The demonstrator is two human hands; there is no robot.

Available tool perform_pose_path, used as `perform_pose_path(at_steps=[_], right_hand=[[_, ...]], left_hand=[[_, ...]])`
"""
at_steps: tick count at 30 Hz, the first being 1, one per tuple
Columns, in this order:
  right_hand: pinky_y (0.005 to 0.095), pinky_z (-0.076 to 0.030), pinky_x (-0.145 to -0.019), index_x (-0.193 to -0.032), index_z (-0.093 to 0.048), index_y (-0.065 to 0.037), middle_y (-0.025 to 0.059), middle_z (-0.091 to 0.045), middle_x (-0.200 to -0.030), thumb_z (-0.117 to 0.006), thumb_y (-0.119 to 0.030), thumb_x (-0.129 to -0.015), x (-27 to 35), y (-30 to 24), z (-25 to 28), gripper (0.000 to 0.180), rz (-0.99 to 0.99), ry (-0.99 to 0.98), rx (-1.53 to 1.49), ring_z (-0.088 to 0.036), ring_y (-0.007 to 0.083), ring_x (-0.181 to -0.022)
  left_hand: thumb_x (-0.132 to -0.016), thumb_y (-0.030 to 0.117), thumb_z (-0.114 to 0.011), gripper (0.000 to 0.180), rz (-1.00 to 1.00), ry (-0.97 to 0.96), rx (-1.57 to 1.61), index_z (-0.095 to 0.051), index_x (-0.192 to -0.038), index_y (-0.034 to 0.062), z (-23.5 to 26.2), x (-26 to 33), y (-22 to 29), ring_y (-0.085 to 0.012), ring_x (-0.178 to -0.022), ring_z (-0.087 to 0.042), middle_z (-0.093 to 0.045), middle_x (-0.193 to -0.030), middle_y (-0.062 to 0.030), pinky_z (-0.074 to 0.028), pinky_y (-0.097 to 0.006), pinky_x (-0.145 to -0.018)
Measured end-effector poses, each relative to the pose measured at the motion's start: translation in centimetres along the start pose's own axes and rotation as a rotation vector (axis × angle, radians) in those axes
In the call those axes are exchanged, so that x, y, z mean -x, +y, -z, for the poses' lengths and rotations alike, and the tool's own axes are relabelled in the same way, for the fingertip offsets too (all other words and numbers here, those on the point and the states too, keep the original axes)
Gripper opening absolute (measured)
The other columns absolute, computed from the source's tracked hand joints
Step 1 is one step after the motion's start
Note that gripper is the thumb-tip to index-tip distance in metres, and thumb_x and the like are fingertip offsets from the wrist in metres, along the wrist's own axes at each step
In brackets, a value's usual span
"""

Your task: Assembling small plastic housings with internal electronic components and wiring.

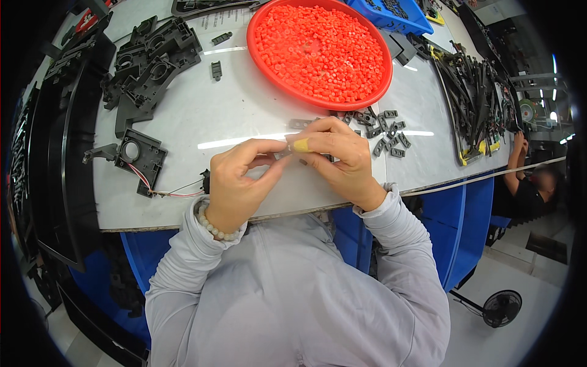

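My left hand (241, 174) and my right hand (342, 154) meet over the table near its front edge. Thumbs and fingertips of both are closed in a pinch around something small that I cannot make out. Yellow tape wraps one finger of the right hand, and a beaded bracelet circles the left wrist. Just beyond the fingertips lies a flat grey piece (299, 123). Several small dark grey plastic parts with holes (391, 129) lie loose to the right of my right hand. Left of my left hand rests a black plastic housing (142, 160) with a round opening and thin wires attached.
A round red tray (252, 52) full of small red-orange cylindrical pieces stands ahead. Black housings (156, 64) are piled far left, with two small dark parts (216, 70) nearby. Long black parts (474, 92) fill a tray at right. A blue bin (403, 24) sits behind; another person (532, 196) is at far right.
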State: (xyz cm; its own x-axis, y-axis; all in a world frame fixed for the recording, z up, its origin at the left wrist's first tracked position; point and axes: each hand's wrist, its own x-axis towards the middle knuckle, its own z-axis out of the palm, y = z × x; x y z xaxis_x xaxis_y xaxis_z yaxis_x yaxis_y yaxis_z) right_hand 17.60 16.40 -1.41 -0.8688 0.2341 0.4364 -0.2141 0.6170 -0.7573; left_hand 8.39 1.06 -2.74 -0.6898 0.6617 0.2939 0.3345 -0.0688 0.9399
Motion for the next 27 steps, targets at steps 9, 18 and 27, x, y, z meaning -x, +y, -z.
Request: perform_pose_path(at_steps=[9,18,27], right_hand=[[0.0343,-0.049,-0.076,-0.088,-0.067,-0.003,0.009,-0.066,-0.094,-0.068,0.001,-0.07,-1.0,-0.1,1.1,0.018,0.199,-0.112,0.08,-0.06,0.0264,-0.086],[0.0319,-0.048,-0.073,-0.089,-0.066,-0.001,0.0106,-0.066,-0.084,-0.066,-0.006,-0.074,-7.0,5.7,5.0,0.015,-0.084,-0.065,0.456,-0.062,0.0234,-0.081],[0.0325,-0.047,-0.07,-0.088,-0.064,-0.001,0.0093,-0.063,-0.079,-0.066,-0.01,-0.074,-8.8,7.7,3.7,0.017,-0.035,-0.122,0.594,-0.059,0.0217,-0.077]], left_hand=[[-0.076,-0.005,-0.067,0.02,0.171,-0.003,0.266,-0.063,-0.096,-0.0044,0.1,0.1,0.2,-0.0131,-0.076,-0.065,-0.067,-0.086,-0.0095,-0.054,-0.024,-0.072],[-0.075,-0.003,-0.069,0.02,0.093,0.01,0.106,-0.062,-0.094,-0.0047,-0.3,0.0,0.0,-0.0137,-0.075,-0.066,-0.067,-0.083,-0.011,-0.054,-0.024,-0.069],[-0.073,-0.007,-0.07,0.021,0.042,-0.054,-0.019,-0.064,-0.093,-0.0042,0.4,-0.3,-0.3,-0.011,-0.075,-0.062,-0.067,-0.086,-0.01,-0.049,-0.022,-0.069]])
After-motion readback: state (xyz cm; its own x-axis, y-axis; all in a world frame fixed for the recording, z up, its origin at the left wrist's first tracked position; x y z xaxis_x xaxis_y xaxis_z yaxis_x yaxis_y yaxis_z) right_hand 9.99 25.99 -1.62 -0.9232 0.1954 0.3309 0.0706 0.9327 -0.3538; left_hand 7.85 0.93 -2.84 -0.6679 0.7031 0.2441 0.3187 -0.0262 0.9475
